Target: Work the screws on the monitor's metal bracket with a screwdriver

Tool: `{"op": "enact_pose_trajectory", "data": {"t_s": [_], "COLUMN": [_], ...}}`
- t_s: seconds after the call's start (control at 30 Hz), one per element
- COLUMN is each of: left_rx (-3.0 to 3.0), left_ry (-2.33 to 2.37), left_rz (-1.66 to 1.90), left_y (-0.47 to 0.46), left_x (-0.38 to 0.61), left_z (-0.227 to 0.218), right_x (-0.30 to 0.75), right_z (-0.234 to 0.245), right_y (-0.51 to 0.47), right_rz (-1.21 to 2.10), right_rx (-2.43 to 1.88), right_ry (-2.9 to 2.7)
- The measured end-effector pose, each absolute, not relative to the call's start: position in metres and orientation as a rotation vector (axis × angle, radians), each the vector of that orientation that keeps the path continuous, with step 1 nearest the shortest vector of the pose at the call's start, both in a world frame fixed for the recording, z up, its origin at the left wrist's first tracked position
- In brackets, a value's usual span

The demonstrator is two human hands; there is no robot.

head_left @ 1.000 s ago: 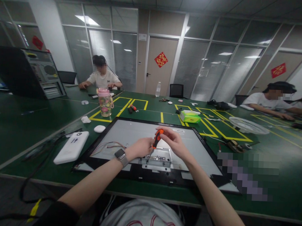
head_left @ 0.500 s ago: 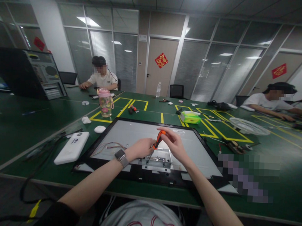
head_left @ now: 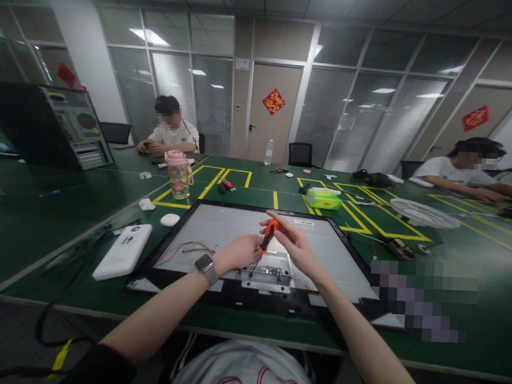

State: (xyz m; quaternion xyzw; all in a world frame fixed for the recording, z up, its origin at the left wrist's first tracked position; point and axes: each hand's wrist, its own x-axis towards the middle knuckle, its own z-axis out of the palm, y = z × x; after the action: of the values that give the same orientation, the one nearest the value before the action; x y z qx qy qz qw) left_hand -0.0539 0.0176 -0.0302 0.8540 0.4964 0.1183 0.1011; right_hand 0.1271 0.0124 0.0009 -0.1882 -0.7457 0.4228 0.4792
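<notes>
Left hand clamped low on a tilted orange-and-black screwdriver; right hand at its top, grip indeterminable. Screwdriver over the metal bracket on the panel, toward the near edge of the worktop.

A watch is worn on the left wrist, and locations below are given from it. Its face is dark, rectangular and round-cornered; the band is grey with a slight sheen, material not determinable. Just beyond the watch, the left hand is bare; the right hand, past it to the right, is likewise bare. Up the arm from the watch, a plain black sleeve covers the elbow area, leaving the forearm exposed. Below and right of the watch, a light grey top shows loose folds. Thin red curved lines cross its lower front; whether cord or print cannot be determined.
</notes>
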Motion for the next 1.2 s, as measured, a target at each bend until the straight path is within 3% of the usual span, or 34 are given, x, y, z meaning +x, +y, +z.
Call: {"op": "enact_pose_trajectory", "data": {"t_s": [0.2,0.4,0.6,1.2], "left_rx": [2.547,2.567,2.52,2.509], "left_ry": [1.469,1.439,1.454,1.421], "left_rz": [0.357,0.368,0.366,0.404], "left_y": [0.0208,0.0203,0.0166,0.0182], "left_x": [-0.0552,-0.0554,-0.0556,-0.0566], "left_z": [-0.0341,-0.0337,-0.0307,-0.032], "right_x": [0.1274,0.1285,0.1243,0.1215], "right_z": [-0.0024,-0.0026,-0.0049,-0.0062], "right_y": [0.016,0.0136,0.0125,0.0112], "right_rz": [0.85,1.005,0.692,1.399], "right_rx": [-0.533,-0.441,-0.481,-0.386], "right_ry": [-1.765,-1.784,-1.721,-1.452]}}
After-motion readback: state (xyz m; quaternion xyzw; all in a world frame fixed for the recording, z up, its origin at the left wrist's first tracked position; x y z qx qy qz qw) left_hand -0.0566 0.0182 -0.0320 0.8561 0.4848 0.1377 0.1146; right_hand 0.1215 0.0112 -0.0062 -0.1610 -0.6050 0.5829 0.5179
